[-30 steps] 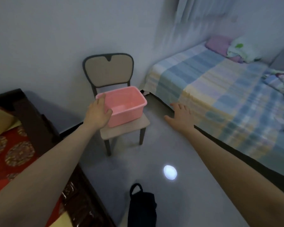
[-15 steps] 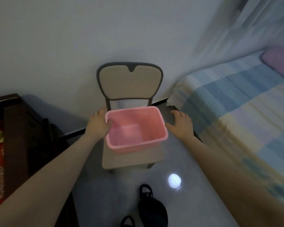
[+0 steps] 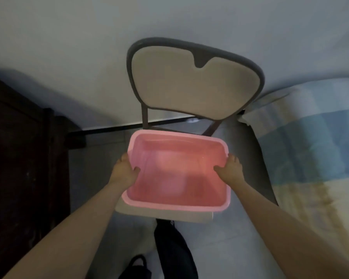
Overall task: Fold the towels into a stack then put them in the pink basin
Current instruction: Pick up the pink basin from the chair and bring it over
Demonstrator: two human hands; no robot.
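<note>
The pink basin (image 3: 175, 205) is a rectangular plastic tub with nothing inside it, sitting on the seat of a beige chair (image 3: 191, 91). My left hand (image 3: 123, 171) grips its left rim, thumb hooked inside. On the opposite rim my right hand (image 3: 231, 169) holds the same way, thumb over the edge. No towels are in view.
The chair stands against a pale wall. A bed with a blue, yellow and white checked cover (image 3: 310, 158) lies at the right. Dark wooden furniture (image 3: 18, 168) fills the left. A black bag (image 3: 169, 250) sits on the grey floor under the chair's front.
I have come closer and look more steeply down at the basin. My right hand moved from beside the basin onto its right rim; both hands now grip it.
</note>
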